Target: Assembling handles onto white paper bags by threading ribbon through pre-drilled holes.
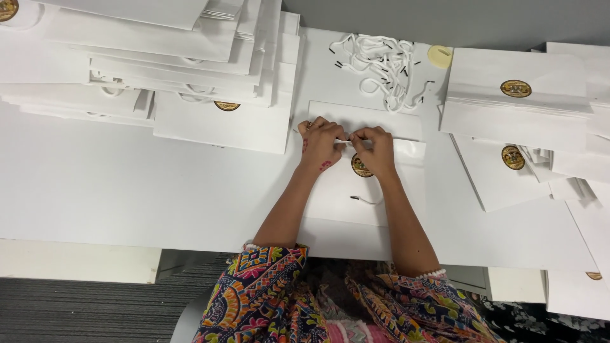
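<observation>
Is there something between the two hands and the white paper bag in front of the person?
Nothing visible. The left hand and right hand rest directly on the white paper bag, pinching a white cord at its upper edge.

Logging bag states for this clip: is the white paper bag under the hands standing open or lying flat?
Lying flat. The white paper bag lies collapsed on the table, round emblem up; the left hand and right hand rest on its top edge.

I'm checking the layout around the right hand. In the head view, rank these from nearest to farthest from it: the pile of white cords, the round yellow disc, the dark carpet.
From the right hand:
1. Pile of white cords, just beyond it.
2. Round yellow disc, beyond, to the right.
3. Dark carpet, far off at lower left.
</observation>
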